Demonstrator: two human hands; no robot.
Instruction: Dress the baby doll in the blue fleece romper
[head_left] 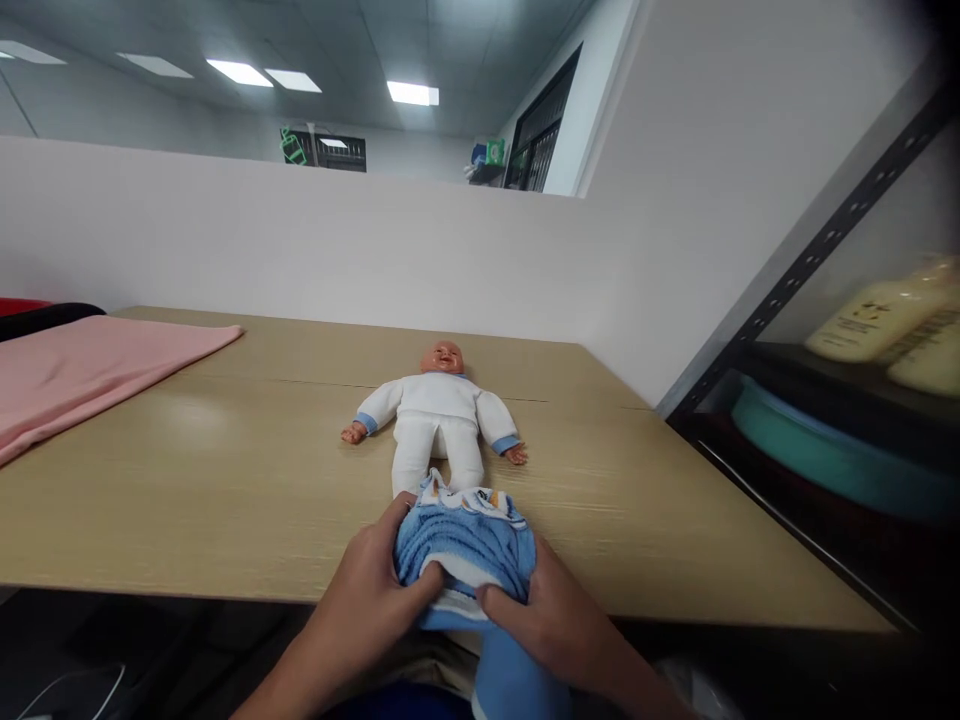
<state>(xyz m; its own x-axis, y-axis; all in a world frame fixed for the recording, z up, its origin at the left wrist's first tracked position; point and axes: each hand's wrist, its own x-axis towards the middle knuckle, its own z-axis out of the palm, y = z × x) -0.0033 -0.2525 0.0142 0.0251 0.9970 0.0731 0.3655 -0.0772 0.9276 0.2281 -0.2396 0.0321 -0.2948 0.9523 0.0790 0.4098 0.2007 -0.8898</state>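
A baby doll (439,410) in a white outfit with blue cuffs lies on its back on the table, head toward the wall and arms spread. Over its lower legs is a bunched blue-and-white terry garment (471,545), which hides the doll's feet. My left hand (382,570) grips the garment's left side, thumb on top. On the right side, my right hand (551,610) holds it the same way. A smooth blue part of the cloth hangs below the table edge between my wrists. Whether the doll's feet are inside the garment I cannot tell.
A pink cloth (97,365) lies on the wooden table (247,480) at the left, near a black and red item. White partition walls (360,255) stand behind and to the right. A metal-framed shelf (817,240) at the right holds cream bottles (862,325) and a teal basin (817,445).
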